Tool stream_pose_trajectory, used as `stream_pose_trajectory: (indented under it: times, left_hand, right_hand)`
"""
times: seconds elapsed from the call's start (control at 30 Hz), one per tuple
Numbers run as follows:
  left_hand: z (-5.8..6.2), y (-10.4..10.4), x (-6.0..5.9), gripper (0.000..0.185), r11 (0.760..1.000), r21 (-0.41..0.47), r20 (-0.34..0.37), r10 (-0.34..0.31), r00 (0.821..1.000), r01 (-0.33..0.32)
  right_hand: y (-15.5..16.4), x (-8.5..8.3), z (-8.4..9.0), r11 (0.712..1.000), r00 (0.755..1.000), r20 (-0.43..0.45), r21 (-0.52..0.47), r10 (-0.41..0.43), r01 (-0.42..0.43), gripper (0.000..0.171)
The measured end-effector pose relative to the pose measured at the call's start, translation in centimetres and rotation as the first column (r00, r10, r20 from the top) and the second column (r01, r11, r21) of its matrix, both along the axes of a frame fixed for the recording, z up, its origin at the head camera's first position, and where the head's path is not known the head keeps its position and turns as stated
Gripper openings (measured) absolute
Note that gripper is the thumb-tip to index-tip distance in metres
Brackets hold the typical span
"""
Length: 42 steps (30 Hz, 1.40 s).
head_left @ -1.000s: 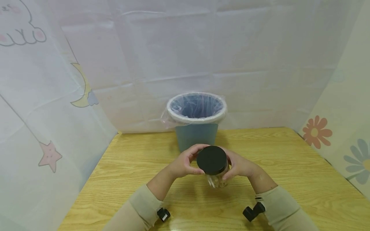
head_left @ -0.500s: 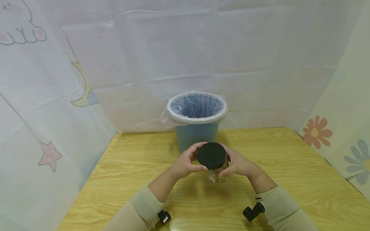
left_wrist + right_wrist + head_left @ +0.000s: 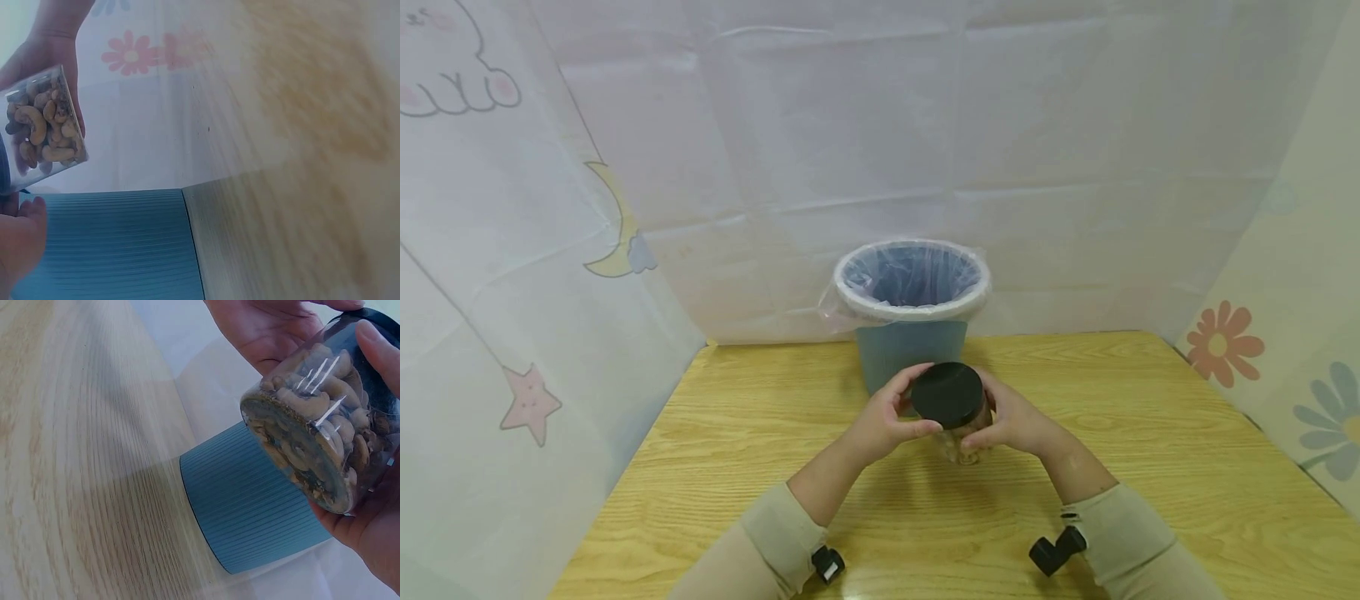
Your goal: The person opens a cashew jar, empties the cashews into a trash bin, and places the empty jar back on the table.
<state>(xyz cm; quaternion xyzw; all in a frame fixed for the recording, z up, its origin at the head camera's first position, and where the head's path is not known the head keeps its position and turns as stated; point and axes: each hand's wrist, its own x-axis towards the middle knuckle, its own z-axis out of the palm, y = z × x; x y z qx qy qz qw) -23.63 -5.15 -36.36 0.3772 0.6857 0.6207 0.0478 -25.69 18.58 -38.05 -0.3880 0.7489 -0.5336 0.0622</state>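
Pale wood-grain tabletop (image 3: 1150, 417) fills the lower half of my head view, walled on three sides by thin white sheeting printed with a moon, a star and flowers. At twelve o'clock from my hands stands a blue ribbed bin (image 3: 911, 354) lined with a clear bag, at the far edge of the tabletop.

Both of my hands hold one jar (image 3: 958, 433) in the air above the middle of the tabletop, just in front of the bin. It is a clear round plastic jar closed by a flat black lid (image 3: 947, 394), and it is tilted so the lid faces up toward me. My wrist views show it packed almost full with pale curved cashews, with fine crumbs against the base.

My left hand (image 3: 883, 421) is at nine o'clock of the lid, fingers (image 3: 917, 372) curled round its rim and the thumb laid across the near edge. My right hand (image 3: 1015, 423) is at three o'clock, cupping the jar's clear body, fingers wrapped under it and the thumb on its side. Beige sleeves cover both forearms.
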Motion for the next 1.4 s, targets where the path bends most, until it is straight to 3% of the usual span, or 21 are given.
stream_pose_trajectory:
  times: [0.2,0.4,0.6,1.0,1.17,1.4]
  left_hand:
    - [0.2,-0.1,0.1,0.078,0.999,-0.044,-0.017,0.009,1.000,-0.009]
    - [0.5,-0.4,-0.1,0.081,0.997,-0.052,-0.009,-0.048,0.999,0.048]
    - [-1.3,-0.7,-1.8,0.093,0.991,0.009,0.002,-0.135,0.991,0.135]
    - [-1.4,-1.5,-2.6,0.103,0.927,0.049,0.001,-0.371,0.929,0.371]
    - [-1.3,-1.5,-2.7,0.103,0.909,0.066,0.007,-0.413,0.911,0.412]
    - [-1.5,-1.6,-2.7,0.104,0.903,0.040,0.018,-0.430,0.903,0.429]
  right_hand:
    - [0.0,0.1,0.0,1.000,1.000,0.000,0.014,-0.004,0.004,0.081]
    - [0.1,0.1,0.1,1.000,1.000,-0.016,0.021,0.006,-0.006,0.080]
    - [0.2,0.1,0.4,0.999,0.999,-0.027,0.022,0.026,-0.026,0.081]
    - [0.3,0.4,0.7,0.990,0.988,-0.062,0.004,0.144,-0.144,0.087]
    - [0.3,0.4,0.7,0.980,0.978,-0.068,-0.020,0.199,-0.200,0.087]
    - [0.1,0.7,0.7,0.959,0.960,-0.013,-0.043,0.280,-0.281,0.087]
